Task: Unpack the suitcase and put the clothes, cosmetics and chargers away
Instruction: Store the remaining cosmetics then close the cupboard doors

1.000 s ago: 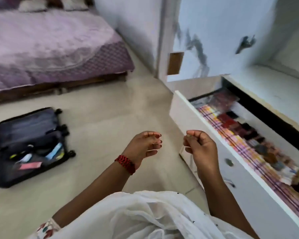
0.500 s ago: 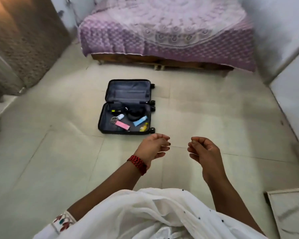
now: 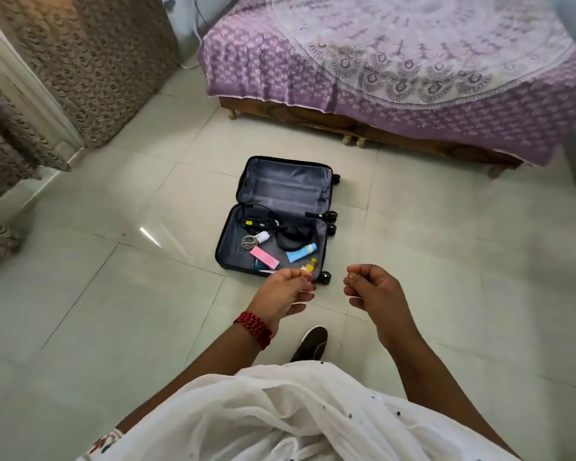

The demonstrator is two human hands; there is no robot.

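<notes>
While left hand [image 3: 285, 292] and right hand [image 3: 373, 291] hang slack, empty, suitcase [image 3: 281, 184] lies just beyond.

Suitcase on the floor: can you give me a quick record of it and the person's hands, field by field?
Suitcase: open flat on the tiled floor, near the bed
Lid half: bare lining showing
Base half: black cables, white charger, pink box, blue tube, yellow bottle
Clothes: none visible inside
Left hand: loosely curled, holding nothing
Right hand: loosely curled, holding nothing
</notes>
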